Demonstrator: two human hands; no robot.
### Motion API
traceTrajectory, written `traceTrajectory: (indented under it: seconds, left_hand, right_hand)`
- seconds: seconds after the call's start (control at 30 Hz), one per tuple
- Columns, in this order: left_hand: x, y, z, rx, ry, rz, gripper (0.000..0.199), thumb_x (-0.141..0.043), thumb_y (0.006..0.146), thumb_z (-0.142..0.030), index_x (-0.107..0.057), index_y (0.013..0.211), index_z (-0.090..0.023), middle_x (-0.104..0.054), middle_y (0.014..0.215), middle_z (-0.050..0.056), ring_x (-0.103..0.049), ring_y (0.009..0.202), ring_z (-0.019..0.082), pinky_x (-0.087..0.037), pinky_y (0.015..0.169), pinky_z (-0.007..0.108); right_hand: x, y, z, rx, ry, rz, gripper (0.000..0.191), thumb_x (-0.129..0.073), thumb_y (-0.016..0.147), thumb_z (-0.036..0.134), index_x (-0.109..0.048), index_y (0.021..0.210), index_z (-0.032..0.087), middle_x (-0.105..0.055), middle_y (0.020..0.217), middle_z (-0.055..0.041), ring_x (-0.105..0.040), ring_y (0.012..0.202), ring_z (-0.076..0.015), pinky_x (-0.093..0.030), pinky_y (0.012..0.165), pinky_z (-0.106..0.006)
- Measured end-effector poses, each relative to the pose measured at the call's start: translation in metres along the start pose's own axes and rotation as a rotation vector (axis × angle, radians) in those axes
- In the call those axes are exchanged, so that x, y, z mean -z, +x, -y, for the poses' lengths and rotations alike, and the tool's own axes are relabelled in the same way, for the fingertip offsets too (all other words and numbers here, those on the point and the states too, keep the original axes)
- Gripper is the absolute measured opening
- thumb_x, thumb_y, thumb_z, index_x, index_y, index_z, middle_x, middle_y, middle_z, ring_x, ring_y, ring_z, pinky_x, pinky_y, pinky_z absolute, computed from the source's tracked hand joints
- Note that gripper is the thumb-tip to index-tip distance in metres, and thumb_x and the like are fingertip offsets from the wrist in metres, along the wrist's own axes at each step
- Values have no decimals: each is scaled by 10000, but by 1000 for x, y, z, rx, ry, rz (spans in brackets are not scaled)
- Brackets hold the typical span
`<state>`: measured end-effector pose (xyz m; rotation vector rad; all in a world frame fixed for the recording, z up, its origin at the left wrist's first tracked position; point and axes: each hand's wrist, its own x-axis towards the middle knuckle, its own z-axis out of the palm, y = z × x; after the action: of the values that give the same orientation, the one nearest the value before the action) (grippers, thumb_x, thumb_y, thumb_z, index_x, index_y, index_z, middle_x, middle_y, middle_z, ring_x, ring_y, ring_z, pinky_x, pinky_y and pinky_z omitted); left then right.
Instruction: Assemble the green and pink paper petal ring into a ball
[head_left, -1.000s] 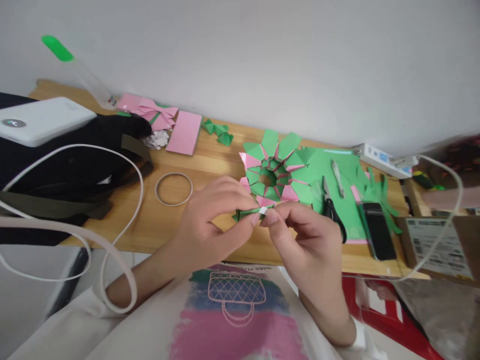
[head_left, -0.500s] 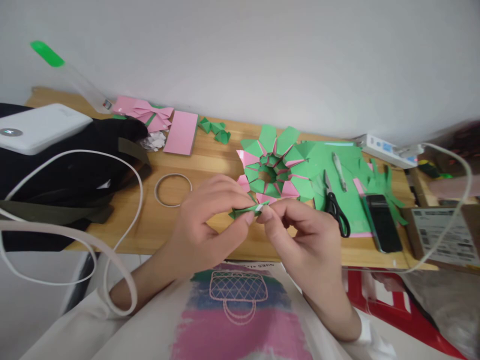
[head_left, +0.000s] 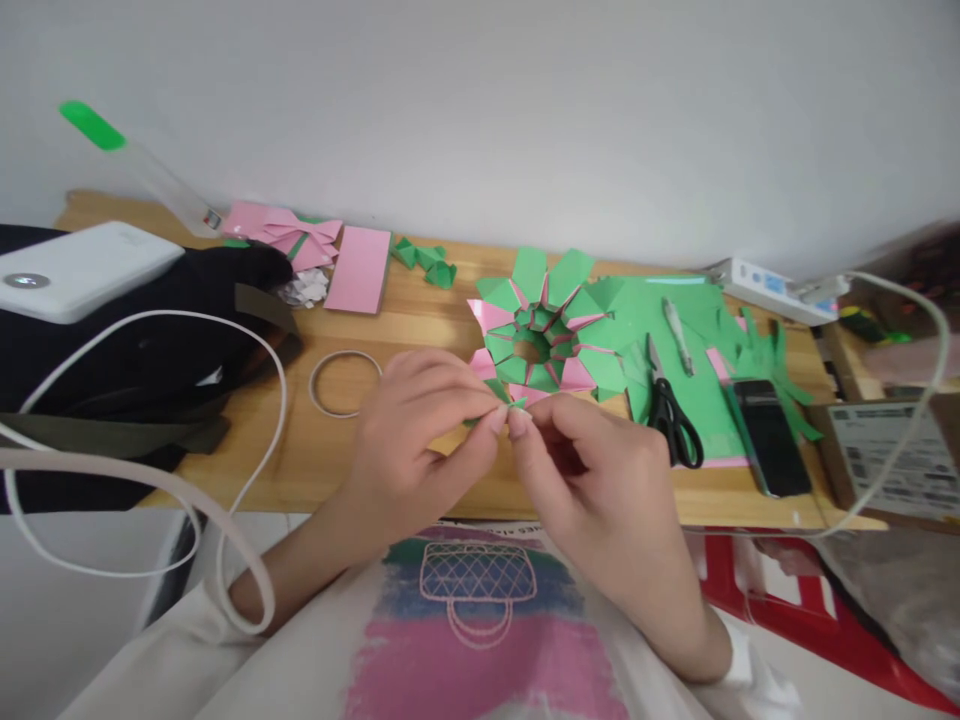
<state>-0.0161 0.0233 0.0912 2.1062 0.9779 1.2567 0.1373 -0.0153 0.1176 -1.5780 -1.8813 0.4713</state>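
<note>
The left hand point(head_left: 424, 435) and right hand point(head_left: 604, 485) hid most of a small green paper piece point(head_left: 517, 403), so its folds could not be told. They also covered part of the folded paper ring's point(head_left: 540, 376) near edge. The view's left edge cut off the white power bank point(head_left: 90, 270) and black cloth point(head_left: 187, 320). Print on the box label point(head_left: 892, 462) was too blurred to read.

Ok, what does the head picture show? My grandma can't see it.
Left hand and right hand pinch green paper above a wooden table. Beyond is a pink and green paper ring, with scissors and phone to the right.
</note>
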Motion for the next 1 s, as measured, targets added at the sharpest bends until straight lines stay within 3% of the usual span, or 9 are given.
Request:
traceTrajectory:
  seconds: [0.13, 0.27, 0.43, 0.57, 0.77, 1.0]
  left_hand:
    - [-2, -2, 1, -44, 51, -8, 133, -602, 866, -150, -636, 792, -255, -676, 734, -11, -604, 745, 178, -488, 750, 393]
    - [2, -4, 4, 57, -66, -101, 160, -594, 867, -125, -627, 792, -263, -660, 755, -17, -602, 763, 172, -509, 735, 364]
    - [6, -4, 4, 307, -333, -60, 195, -580, 872, -119, -644, 727, -234, -634, 703, -21, -598, 713, 145, -525, 664, 305]
    - [1, -2, 3, 303, -435, -22, 161, -603, 844, -120, -666, 740, -226, -644, 709, -20, -596, 701, 141, -533, 691, 318]
    - [-4, -1, 1, 242, -448, 0, 150, -603, 827, -111, -658, 739, -219, -646, 699, -8, -594, 696, 152, -534, 742, 354]
    - [-4, 0, 0, 268, -425, 85, 166, -585, 853, -141, -615, 699, -195, -614, 684, -2, -560, 700, 145, -502, 739, 338]
  right_hand:
    - [5, 1, 0, 6, -196, 16, 331, -530, 887, 347, -518, 595, 190, -432, 443, 43, -387, 377, -87, -229, 427, -257]
    - [10, 3, -12, -38, -242, 70, 409, -537, 881, 426, -499, 548, 192, -418, 418, 37, -346, 357, -85, -195, 413, -261]
    - [12, 3, -23, -65, 237, 112, 144, -558, 900, 263, -646, 809, 195, -569, 592, 30, -475, 504, -90, -366, 474, -224]
    - [7, 3, -19, -118, 535, 72, 126, -592, 890, 250, -659, 791, 209, -555, 576, 41, -463, 502, -86, -381, 454, -213]
    - [3, 6, -14, -172, 593, -2, 110, -655, 802, 197, -649, 693, 203, -507, 519, 54, -435, 474, -80, -369, 415, -205]
    - [3, 7, -16, -182, 641, 51, 126, -661, 772, 171, -647, 650, 199, -506, 505, 54, -434, 467, -78, -362, 413, -206]
